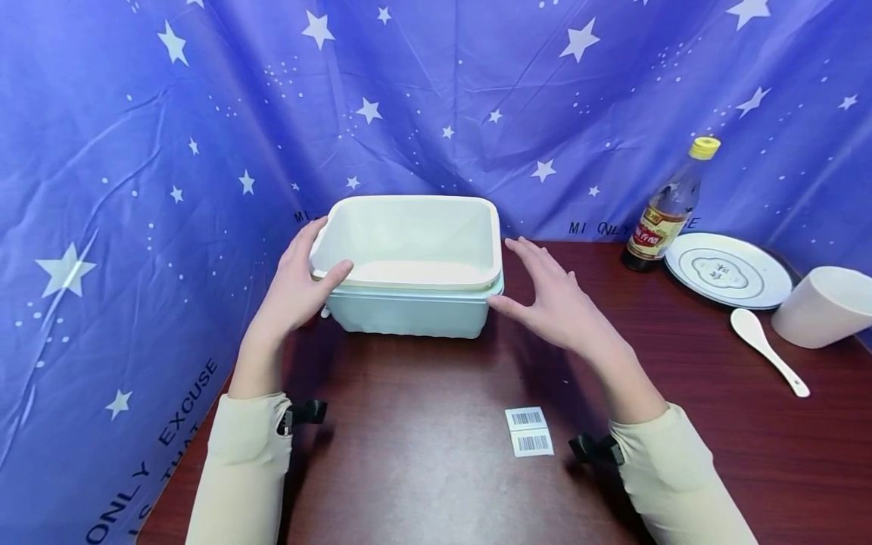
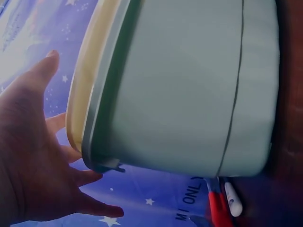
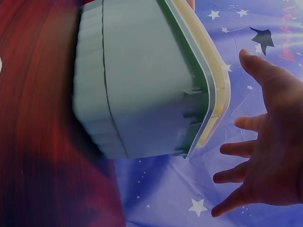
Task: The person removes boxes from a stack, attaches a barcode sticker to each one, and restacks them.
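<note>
Starry blue backdrop, dark wooden table [image 1: 422, 469]. Nested basin [image 1: 414, 265] near far edge. Left hand [image 1: 300, 280] grips its left rim; right hand [image 1: 553, 299] spread open beside right rim, apart, seemingly to steady it.

Staged recording set with kitchen props: star-printed blue backdrop cloth [image 1: 436, 91] behind a dark wooden table [image 1: 422, 469] bearing a vinegar bottle [image 1: 668, 212], plate [image 1: 727, 270], spoon [image 1: 766, 348] and barcode labels [image 1: 528, 431].

tub [image 1: 415, 306]: pale green, rectangular, upright | cream inner tray [image 1: 409, 242] nested in its top | near table's back edge, left of middle
</note>
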